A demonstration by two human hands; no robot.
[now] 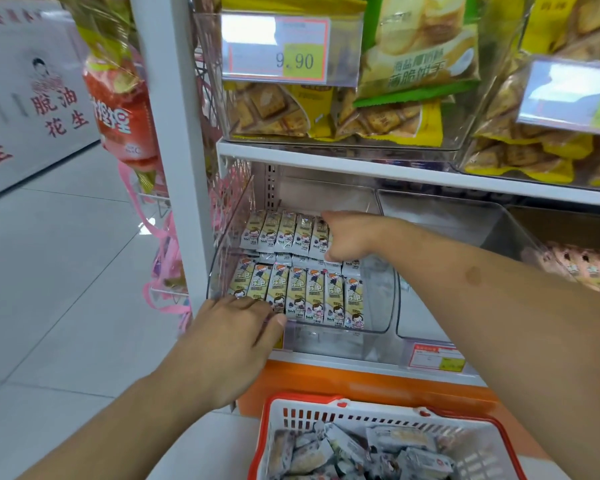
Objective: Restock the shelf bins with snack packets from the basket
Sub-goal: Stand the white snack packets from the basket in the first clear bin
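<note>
Shop shelving fills our view, a clear bin (302, 271) on its low shelf. Our right hand (352, 237) reaches in, fingers curled around the end of the back row of packets (288, 233). Our left hand (238, 327) rests loosely on the bin's front edge. We seem mid-placement; next, more packets from the basket (381, 415) below our wrists.

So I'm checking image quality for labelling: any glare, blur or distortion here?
Head view: wide-angle bending curves the shelf post; glare washes the upper price tag and clear bin front; the basket packets at the bottom edge look soft.
</note>
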